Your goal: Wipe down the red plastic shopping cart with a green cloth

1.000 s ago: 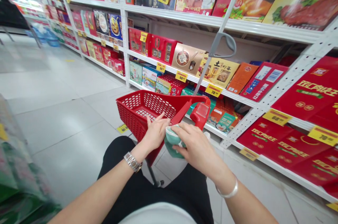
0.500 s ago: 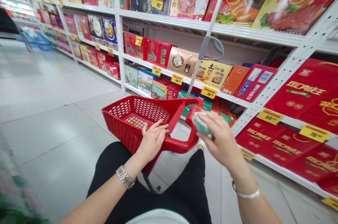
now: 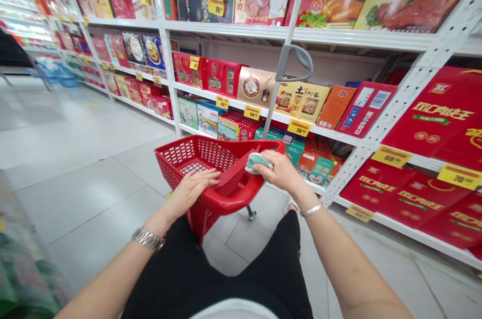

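A red plastic shopping basket cart (image 3: 222,203) with perforated sides stands between my knees on small wheels. My left hand (image 3: 194,186) lies across its near left rim, fingers stretched out over the edge; the thumb is hidden. In my right hand (image 3: 280,171) is a folded pale green and white cloth (image 3: 256,162), pinched between thumb and fingers. The cloth touches the cart's right side, by the handle frame. Beyond the cart rises a metal pole with a grey handle (image 3: 295,63).
White shelving (image 3: 301,35) with boxed gift foods runs along the back and right, with yellow price tags (image 3: 299,127). Red gift boxes (image 3: 433,123) fill the right shelves. Pale tiled floor (image 3: 94,168) lies to the left. Blurred blue water bottles (image 3: 56,73) stand far left.
My right hand has moved left with the cloth, onto the cart's right side. My left hand has slid left and toward me along the rim. The cart has turned slightly.
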The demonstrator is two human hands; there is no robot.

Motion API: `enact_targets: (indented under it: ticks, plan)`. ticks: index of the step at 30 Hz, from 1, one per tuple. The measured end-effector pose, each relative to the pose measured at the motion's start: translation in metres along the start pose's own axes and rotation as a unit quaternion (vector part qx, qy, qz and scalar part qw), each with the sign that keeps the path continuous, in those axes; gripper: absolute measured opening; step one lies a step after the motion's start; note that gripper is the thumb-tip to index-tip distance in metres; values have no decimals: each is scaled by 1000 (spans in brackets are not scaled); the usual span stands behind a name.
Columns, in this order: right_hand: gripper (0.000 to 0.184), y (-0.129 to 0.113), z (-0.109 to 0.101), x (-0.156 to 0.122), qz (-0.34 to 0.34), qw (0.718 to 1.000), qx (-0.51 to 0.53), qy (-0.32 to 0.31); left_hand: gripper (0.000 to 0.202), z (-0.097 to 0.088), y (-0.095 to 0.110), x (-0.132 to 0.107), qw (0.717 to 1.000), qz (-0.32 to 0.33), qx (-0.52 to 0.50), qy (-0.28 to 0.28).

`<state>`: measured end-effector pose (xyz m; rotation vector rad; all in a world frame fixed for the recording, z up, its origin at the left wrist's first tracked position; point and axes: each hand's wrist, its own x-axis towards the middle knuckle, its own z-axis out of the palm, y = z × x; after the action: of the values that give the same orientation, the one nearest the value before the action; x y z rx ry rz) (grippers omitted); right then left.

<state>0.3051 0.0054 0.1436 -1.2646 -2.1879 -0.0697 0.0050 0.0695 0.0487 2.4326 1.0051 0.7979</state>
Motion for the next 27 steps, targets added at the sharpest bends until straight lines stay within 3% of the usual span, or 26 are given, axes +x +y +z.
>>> enact_targets:
  ticks: [7,11,14,18,22,25,27]
  plan:
    - [26,45,-3,56,227,958,-172,-34,56,0,-7,3,1000,-3,-8,-2]
    - [32,53,-2,61,261,957,-97,-77,55,-5,-3,1,999,5,-35,7]
    - [32,47,-2,54,265,960,-56,-68,57,-12,-6,1,999,9,-52,10]
    - [28,29,4,34,276,958,-79,-3,57,-26,-6,-2,998,-51,-10,27]
    - [28,7,17,5,289,940,-100,150,59,-40,19,-20,980,-138,43,135]
    - [28,-13,24,-14,283,920,-80,260,59,-42,50,-33,985,-93,43,139]
    - [27,-33,25,-22,259,927,-59,265,59,-40,70,-36,991,-63,57,106]
